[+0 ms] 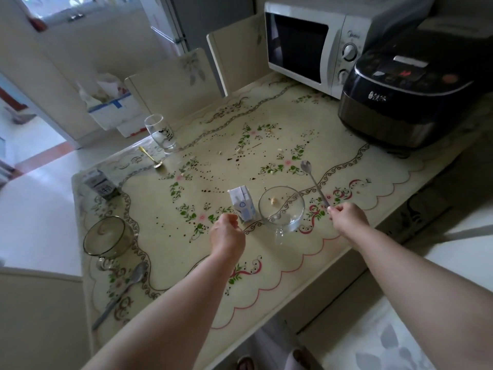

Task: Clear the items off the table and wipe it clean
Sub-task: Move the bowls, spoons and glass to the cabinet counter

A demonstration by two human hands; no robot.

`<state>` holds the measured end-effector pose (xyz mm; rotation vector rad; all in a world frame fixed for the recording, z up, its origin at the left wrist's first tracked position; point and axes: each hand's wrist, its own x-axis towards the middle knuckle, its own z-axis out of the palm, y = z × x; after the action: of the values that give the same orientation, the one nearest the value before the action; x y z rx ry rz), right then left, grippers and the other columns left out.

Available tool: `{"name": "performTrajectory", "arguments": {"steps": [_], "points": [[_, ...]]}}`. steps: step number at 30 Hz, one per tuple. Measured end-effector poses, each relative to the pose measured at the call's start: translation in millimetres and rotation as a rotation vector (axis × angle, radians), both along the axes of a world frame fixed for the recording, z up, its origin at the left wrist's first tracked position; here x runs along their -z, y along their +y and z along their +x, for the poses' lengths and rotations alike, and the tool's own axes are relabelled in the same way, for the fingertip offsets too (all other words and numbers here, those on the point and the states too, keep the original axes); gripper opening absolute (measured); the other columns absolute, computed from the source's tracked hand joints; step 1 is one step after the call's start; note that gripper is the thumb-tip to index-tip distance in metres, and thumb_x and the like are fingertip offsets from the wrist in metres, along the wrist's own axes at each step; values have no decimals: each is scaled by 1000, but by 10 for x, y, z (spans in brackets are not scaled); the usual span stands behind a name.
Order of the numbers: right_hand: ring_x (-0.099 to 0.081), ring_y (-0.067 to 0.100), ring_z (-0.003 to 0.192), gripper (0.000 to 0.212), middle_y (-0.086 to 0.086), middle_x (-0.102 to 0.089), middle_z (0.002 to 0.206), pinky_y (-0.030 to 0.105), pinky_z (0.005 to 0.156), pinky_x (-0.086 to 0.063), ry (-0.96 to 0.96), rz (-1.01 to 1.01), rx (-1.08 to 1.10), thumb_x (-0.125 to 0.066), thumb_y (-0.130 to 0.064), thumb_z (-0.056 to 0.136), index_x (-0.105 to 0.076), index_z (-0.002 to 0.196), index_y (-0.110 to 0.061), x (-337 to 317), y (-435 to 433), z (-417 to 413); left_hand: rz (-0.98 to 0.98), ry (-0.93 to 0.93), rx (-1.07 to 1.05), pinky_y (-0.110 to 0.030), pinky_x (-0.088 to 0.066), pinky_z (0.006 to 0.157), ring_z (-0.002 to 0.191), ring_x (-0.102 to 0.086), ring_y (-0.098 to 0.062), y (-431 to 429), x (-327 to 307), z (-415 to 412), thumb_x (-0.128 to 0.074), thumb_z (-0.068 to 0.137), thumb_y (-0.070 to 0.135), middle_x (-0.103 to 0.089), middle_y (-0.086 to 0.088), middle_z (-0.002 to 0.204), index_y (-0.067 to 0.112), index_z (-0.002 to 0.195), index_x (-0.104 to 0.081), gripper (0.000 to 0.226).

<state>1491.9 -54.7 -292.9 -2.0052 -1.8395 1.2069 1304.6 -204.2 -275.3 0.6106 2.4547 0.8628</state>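
Right hand [346, 217] is pinching the handle end of the long spork [314, 182], head sticking out past the fingertips. Left hand [226, 231] is loosely curled, holding nothing, milk carton [244, 204] just beyond its fingers, glass bowl [281, 209] between the two hands

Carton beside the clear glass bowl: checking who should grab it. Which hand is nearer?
Left. The left hand hovers just short of the carton, at its near-left side. The right hand is farther, past the glass bowl on its right, pinching a spork.
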Motion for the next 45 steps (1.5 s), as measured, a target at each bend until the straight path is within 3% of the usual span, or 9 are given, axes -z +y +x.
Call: {"name": "performTrajectory", "arguments": {"steps": [3, 6, 9, 12, 20, 24, 28, 37, 45], "points": [[-61, 21, 93, 17, 3, -64, 97, 36, 83, -53, 178, -6, -39, -51, -25, 96, -58, 107, -14, -134, -97, 25, -11, -26, 13, -36, -53, 89, 98, -58, -18, -1, -31, 15, -46, 91, 0, -58, 2, 107, 14, 121, -58, 35], [-61, 18, 93, 9, 2, -62, 96, 31, 79, -51, 222, -19, -134, -51, -20, 95, -56, 102, -17, -281, -198, 82, -36, -18, 45, -26, -47, 82, 97, -55, -15, 27, -62, 30, -48, 91, -1, -58, -1, 113, 14, 121, -57, 35], [-60, 17, 90, 7, 3, -63, 94, 28, 74, -49, 156, -22, -223, -51, -18, 95, -56, 100, -16, -403, -307, 162, -28, -21, 73, -23, -41, 77, 94, -52, -14, 35, -97, 56, -48, 92, 0, -58, -2, 114, 13, 121, -57, 32], [-61, 17, 90, 7, 2, -63, 91, 35, 84, -53, 54, -15, -286, -53, -19, 94, -57, 99, -18, -476, -364, 212, -27, -17, 83, -24, -40, 75, 93, -52, -16, 47, -99, 84, -48, 92, 0, -55, -2, 111, 12, 119, -56, 30], [-56, 12, 72, 10, -4, -62, 87, 26, 63, -49, 25, 122, -388, -54, -18, 92, -62, 96, -23, -685, -433, 63, -14, -12, 105, -23, -42, 73, 92, -53, -16, 10, -128, 99, -49, 91, 0, -54, -1, 109, 12, 119, -56, 32], [-58, 11, 75, 15, -8, -65, 85, 28, 69, -52, -28, 196, -406, -54, -20, 90, -67, 88, -26, -716, -442, -83, -13, -34, 84, -27, -50, 81, 94, -55, -15, -86, -132, 47, -50, 90, 1, -55, 0, 113, 14, 122, -56, 35], [-49, 5, 59, 17, -7, -65, 84, 19, 49, -35, -71, 223, -424, -51, -22, 92, -68, 92, -24, -677, -449, -179, -7, -63, 43, -35, -54, 89, 97, -58, -17, -181, -130, -7, -51, 90, 1, -56, -2, 121, 14, 124, -55, 37], [-59, 11, 70, 23, -5, -70, 94, 20, 48, -36, -237, 371, -407, -45, -24, 94, -67, 102, -24, -725, -497, -267, 30, -13, 27, -27, -49, 86, 98, -53, -14, -254, -82, -110, -47, 90, -5, -55, -2, 123, 12, 125, -55, 40], [-58, 10, 67, 21, -1, -69, 98, 17, 50, -40, -110, 489, -496, -48, -19, 95, -67, 104, -19, -863, -809, -737, 74, -40, 31, -25, -50, 82, 98, -55, -14, -547, -85, -367, -46, 91, -3, -56, -1, 120, 15, 123, -55, 38]]}}
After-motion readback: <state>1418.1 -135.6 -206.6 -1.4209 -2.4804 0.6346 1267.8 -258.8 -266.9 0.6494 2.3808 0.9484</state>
